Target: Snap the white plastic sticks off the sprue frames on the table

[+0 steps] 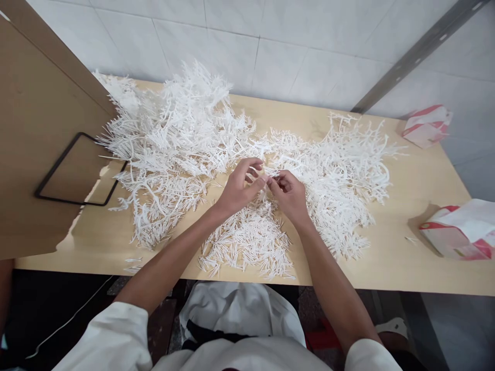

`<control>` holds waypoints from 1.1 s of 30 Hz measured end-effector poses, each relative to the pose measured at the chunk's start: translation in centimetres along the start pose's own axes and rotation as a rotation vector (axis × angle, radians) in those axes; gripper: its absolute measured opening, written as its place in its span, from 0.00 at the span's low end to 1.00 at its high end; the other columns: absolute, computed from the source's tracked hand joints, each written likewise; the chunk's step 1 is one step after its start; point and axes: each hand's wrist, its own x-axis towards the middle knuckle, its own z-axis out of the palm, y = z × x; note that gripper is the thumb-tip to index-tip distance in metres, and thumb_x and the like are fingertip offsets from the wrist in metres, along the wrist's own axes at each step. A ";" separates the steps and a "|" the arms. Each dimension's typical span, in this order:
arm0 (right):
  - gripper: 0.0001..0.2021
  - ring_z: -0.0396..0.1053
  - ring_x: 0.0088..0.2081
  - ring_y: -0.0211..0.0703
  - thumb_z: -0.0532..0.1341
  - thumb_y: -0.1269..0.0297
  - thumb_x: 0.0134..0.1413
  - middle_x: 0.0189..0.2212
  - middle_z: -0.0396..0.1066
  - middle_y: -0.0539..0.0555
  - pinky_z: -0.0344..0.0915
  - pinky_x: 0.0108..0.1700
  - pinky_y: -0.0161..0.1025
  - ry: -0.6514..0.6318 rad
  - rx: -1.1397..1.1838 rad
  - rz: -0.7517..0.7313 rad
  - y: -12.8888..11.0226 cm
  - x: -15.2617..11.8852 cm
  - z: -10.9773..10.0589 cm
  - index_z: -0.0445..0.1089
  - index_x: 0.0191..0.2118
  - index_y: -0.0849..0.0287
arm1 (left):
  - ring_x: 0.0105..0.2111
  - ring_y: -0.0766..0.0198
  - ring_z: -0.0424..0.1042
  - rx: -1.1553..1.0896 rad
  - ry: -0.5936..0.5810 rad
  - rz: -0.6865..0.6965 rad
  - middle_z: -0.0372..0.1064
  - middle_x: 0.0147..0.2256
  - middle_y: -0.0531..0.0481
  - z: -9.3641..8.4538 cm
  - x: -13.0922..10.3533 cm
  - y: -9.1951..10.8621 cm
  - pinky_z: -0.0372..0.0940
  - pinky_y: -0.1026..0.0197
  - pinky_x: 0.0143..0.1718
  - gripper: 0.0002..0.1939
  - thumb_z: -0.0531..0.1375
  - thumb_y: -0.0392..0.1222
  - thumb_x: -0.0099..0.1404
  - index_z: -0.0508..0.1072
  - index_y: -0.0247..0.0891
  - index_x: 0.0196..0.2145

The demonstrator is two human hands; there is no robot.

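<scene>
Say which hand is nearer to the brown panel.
Left. The left hand is right of the panel, with white pieces between; the right hand is farther right, beyond the left.

The light is soft on the counter (390, 252), and below it is dark. Shadows are faint, edges look stretched, fine details slightly blurred.

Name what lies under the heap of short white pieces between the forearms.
Pale tabletop shows around the edges of the heap; whatever lies under its middle is covered.
</scene>
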 end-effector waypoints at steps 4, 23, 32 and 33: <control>0.12 0.58 0.24 0.32 0.61 0.51 0.55 0.27 0.67 0.48 0.57 0.26 0.34 -0.034 -0.136 -0.071 -0.3 0.0 -0.2 0.70 0.37 0.54 | 0.38 0.67 0.69 0.126 0.003 0.072 0.72 0.38 0.49 -0.2 0.1 -0.2 0.65 0.61 0.43 0.07 0.60 0.44 0.64 0.74 0.40 0.39; 0.15 0.65 0.28 0.36 0.56 0.47 0.59 0.30 0.72 0.49 0.60 0.32 0.36 -0.210 -0.232 -0.173 -0.8 -0.5 -0.3 0.72 0.35 0.52 | 0.25 0.71 0.65 -0.422 -0.036 -0.266 0.63 0.25 0.55 0.4 0.3 -1.2 0.63 0.64 0.32 0.08 0.58 0.40 0.65 0.64 0.38 0.29; 0.14 0.65 0.27 0.35 0.56 0.49 0.60 0.26 0.70 0.47 0.61 0.32 0.36 -0.077 -0.119 -0.085 -0.7 -0.7 -0.1 0.68 0.34 0.53 | 0.37 0.68 0.71 -0.362 0.074 -0.250 0.73 0.39 0.51 -0.7 1.0 -1.8 0.65 0.62 0.40 0.08 0.56 0.35 0.63 0.68 0.42 0.41; 0.13 0.65 0.28 0.36 0.56 0.50 0.60 0.26 0.70 0.47 0.61 0.33 0.36 -0.078 -0.143 -0.094 -0.7 -0.6 -0.1 0.68 0.34 0.53 | 0.42 0.66 0.71 -0.265 0.056 -0.197 0.72 0.43 0.50 -0.9 1.0 -1.6 0.64 0.61 0.43 0.10 0.55 0.35 0.64 0.70 0.43 0.43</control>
